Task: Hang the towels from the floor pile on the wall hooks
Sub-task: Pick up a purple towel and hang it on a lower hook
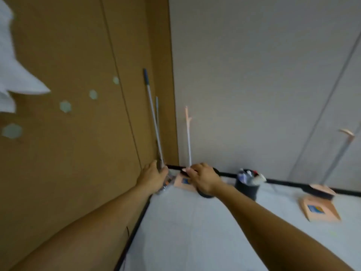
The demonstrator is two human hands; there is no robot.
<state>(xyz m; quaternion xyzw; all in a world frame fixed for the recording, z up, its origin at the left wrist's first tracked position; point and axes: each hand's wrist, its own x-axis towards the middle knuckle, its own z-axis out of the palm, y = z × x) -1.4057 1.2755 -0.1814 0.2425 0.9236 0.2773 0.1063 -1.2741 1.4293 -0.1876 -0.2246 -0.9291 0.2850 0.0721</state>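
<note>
White towels (17, 79) hang blurred at the upper left edge against the brown wall. Below them a slanting row of pale round wall hooks (65, 106) carries nothing. My left hand (153, 176) reaches into the room corner, fingers extended beside the base of two metal poles (154, 118). My right hand (203, 179) has curled fingers over a black round object (205, 194) at the foot of a peach broom handle (188, 137). Blur hides what it grips. No floor pile is in view.
A black pot of pens and brushes (247, 184) stands on the pale floor right of my hands. A peach dustpan (320, 209) with a brush lies further right. A second peach-tipped handle (347, 133) leans on the grey wall. A black skirting strip (293, 181) runs along the wall.
</note>
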